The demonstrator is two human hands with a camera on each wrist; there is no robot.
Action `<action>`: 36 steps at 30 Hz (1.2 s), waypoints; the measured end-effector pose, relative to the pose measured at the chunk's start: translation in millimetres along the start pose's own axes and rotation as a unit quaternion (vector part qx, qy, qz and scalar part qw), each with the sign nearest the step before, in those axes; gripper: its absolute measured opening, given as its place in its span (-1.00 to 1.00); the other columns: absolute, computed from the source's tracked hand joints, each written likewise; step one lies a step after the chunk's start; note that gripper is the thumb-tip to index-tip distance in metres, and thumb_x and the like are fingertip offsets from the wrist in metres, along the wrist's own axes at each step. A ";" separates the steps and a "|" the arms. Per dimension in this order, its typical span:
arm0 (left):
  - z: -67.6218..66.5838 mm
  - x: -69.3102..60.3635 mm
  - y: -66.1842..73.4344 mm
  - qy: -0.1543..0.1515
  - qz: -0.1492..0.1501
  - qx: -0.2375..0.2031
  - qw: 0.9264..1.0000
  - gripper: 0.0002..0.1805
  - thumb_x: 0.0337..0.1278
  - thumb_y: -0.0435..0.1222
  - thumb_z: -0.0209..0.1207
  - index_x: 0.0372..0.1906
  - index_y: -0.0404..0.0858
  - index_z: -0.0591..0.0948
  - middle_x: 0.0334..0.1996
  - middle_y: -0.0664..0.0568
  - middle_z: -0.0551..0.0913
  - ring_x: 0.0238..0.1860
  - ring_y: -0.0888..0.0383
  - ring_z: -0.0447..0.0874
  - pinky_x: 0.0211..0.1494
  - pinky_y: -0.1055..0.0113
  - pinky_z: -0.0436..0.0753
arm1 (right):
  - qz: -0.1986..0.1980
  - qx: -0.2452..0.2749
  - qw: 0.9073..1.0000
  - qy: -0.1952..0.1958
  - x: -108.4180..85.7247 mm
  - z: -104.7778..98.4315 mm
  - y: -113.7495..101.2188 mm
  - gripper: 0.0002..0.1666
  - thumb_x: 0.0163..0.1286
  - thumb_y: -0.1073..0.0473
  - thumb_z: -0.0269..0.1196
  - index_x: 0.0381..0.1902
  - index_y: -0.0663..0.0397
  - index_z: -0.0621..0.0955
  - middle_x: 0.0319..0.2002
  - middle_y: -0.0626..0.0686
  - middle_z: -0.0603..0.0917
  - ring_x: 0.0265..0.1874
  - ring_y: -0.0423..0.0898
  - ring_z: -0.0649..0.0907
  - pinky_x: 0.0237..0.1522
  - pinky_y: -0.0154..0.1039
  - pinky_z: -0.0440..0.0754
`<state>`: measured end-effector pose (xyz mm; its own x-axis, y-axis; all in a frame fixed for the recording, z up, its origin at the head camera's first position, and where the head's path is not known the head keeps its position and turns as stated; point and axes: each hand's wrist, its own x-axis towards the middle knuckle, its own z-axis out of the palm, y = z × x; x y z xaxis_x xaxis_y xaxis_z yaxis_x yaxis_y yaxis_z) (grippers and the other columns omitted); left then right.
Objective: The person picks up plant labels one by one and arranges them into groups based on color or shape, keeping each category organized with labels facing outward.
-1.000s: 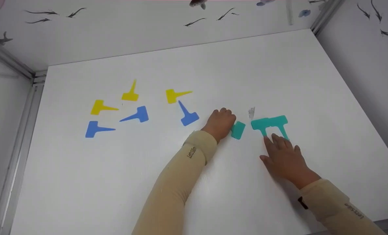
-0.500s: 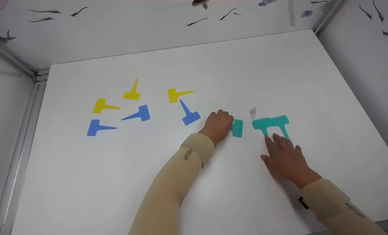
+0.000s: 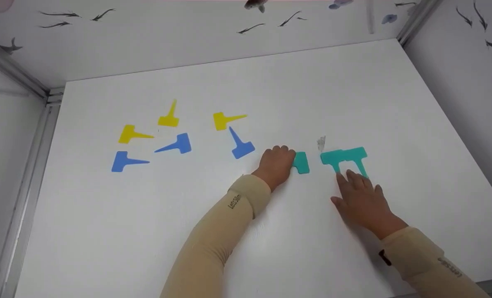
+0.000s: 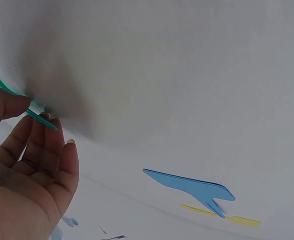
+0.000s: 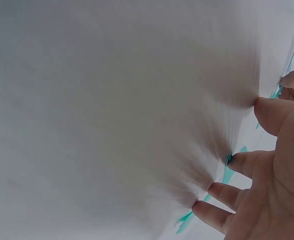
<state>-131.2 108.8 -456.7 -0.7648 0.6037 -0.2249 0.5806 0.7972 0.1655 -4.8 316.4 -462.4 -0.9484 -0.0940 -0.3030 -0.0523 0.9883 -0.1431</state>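
Note:
My left hand (image 3: 275,165) pinches a green T-shaped plant label (image 3: 302,162) between thumb and fingers. Its head points right and its stem is hidden behind the hand in the head view. In the left wrist view, the thin stem of that label (image 4: 41,120) pokes out past the thumb. Two more green plant labels (image 3: 332,157) (image 3: 355,153) lie side by side, heads meeting, stems toward me. My right hand (image 3: 363,203) rests on the table with fingers spread, the index fingertip on the left one's stem. The right wrist view shows those fingertips pressed down.
Blue plant labels (image 3: 242,150) (image 3: 183,143) (image 3: 120,161) and yellow ones (image 3: 220,121) (image 3: 169,121) (image 3: 126,134) lie scattered to the left. A grey smudge (image 3: 321,143) marks the white tabletop (image 3: 146,231). Fish-patterned panels (image 3: 188,37) stand behind it.
The green label in my left hand has turned so its head now stands more upright, and that hand has shifted slightly left and nearer. My right hand stays in place.

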 end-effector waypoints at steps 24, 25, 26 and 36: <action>2.9 -15.8 15.7 0.000 -0.022 -0.030 0.999 -0.76 0.40 -0.36 -0.02 0.04 -0.25 0.55 -0.14 -0.07 0.60 -0.13 0.06 0.59 -0.03 0.20 0.62 | -0.004 -0.007 1.000 0.009 1.0 0.0 0.5 -0.21 0.43 -0.05 0.09 0.44 0.29 0.18 0.38 0.40 0.18 0.34 0.39 0.16 0.13 0.53 0.16; 3.3 -16.0 16.2 0.001 -0.022 -0.028 0.999 -0.76 0.40 -0.36 -0.02 0.04 -0.25 0.55 -0.14 -0.06 0.60 -0.14 0.06 0.60 -0.04 0.21 0.62 | -0.004 -0.007 1.000 0.010 0.8 0.2 0.5 -0.21 0.43 -0.05 0.09 0.44 0.29 0.18 0.38 0.40 0.18 0.34 0.39 0.16 0.13 0.53 0.16; 3.8 -16.3 16.6 0.002 -0.024 -0.028 0.999 -0.76 0.40 -0.36 -0.02 0.05 -0.25 0.55 -0.14 -0.07 0.60 -0.13 0.06 0.59 -0.03 0.21 0.62 | -0.004 -0.007 1.000 0.011 0.6 0.3 0.5 -0.21 0.43 -0.05 0.09 0.44 0.29 0.18 0.38 0.40 0.18 0.34 0.39 0.16 0.12 0.53 0.16; 7.5 -18.5 21.3 0.011 -0.025 -0.029 0.999 -0.80 0.38 -0.36 0.01 -0.01 -0.26 0.57 -0.19 -0.07 0.60 -0.19 0.07 0.60 -0.09 0.24 0.64 | -0.004 0.005 1.000 0.006 0.2 2.2 1.7 -0.21 0.43 -0.06 0.10 0.44 0.28 0.19 0.39 0.40 0.17 0.35 0.39 0.14 0.11 0.56 0.13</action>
<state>-102.6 114.5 -456.2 -0.7991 0.5623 -0.2128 0.5246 0.8250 0.2100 -4.4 317.8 -464.8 -0.9519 -0.1003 -0.2895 -0.0569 0.9863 -0.1546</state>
